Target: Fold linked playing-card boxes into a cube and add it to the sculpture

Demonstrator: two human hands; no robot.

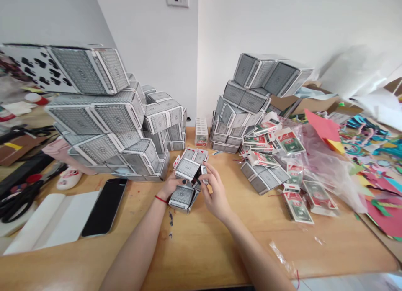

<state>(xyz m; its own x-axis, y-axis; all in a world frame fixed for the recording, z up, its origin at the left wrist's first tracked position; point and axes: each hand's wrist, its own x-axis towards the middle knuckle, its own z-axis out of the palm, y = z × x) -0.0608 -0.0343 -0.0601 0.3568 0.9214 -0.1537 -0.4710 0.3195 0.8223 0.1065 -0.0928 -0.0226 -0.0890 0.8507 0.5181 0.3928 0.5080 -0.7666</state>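
In the middle of the table, a small block of folded playing cards (pixel 187 168) with grey patterned backs is held between both hands. My left hand (pixel 173 186), a red string round its wrist, closes on the block's left side with the thumb on the near face. At the block's right end, the bent fingers of my right hand (pixel 216 194) pinch a folded card (pixel 204 173). A dark gap shows beside that card. Another grey card box (pixel 181 198) lies just below, touching or joined to the block; I cannot tell which. Red-pip card faces (pixel 201 152) show behind.
Tall stacks of card boxes stand left (pixel 103 115) and right (pixel 248 94). Card packs (pixel 297 205) and plastic wrap lie at right, near coloured paper (pixel 383 217). A phone (pixel 105 207), open notebook (pixel 63 220) and black scissors (pixel 23 199) lie left.
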